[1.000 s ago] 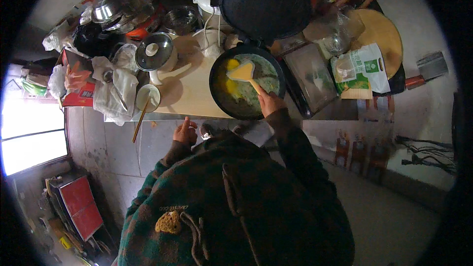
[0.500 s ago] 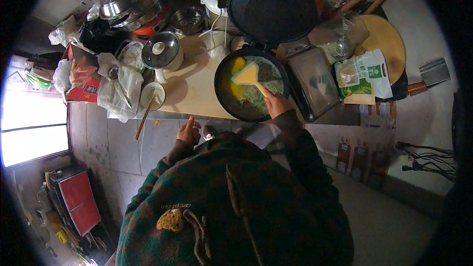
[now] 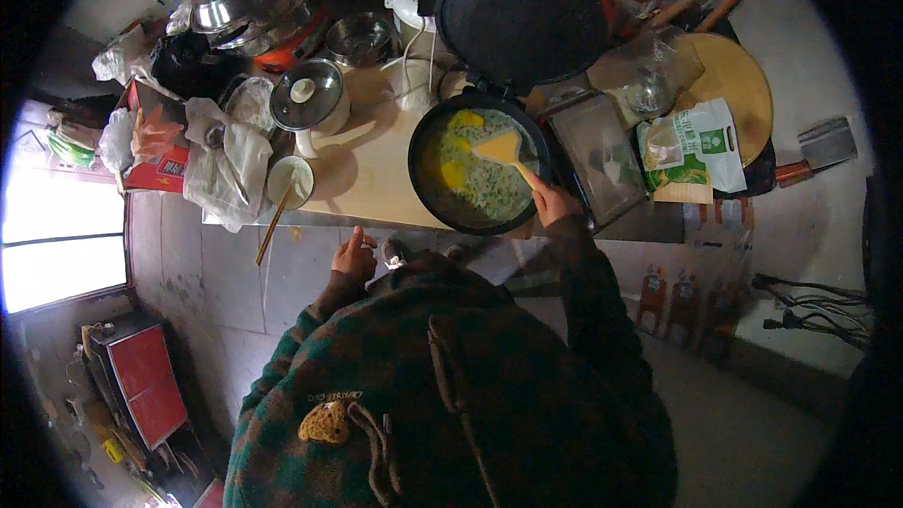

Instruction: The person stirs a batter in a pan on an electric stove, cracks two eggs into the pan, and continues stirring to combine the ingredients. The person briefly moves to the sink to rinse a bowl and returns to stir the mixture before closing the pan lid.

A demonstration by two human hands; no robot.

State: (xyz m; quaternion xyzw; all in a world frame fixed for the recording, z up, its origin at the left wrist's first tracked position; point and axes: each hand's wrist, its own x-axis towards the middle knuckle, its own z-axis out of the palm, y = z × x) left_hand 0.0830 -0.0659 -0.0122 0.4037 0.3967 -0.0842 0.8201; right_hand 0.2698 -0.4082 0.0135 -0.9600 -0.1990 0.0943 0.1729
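the right hand (image 3: 556,204) pinches a yellow spatula (image 3: 499,148) over the black pan (image 3: 417,171); the left hand (image 3: 354,256), half spread, hangs near the bench (image 3: 374,165).

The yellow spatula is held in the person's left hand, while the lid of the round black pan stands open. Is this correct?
Not quite. The head view shows the yellow spatula held in the right hand; the left hand holds nothing visible. The lid of the round black pan does stand open.
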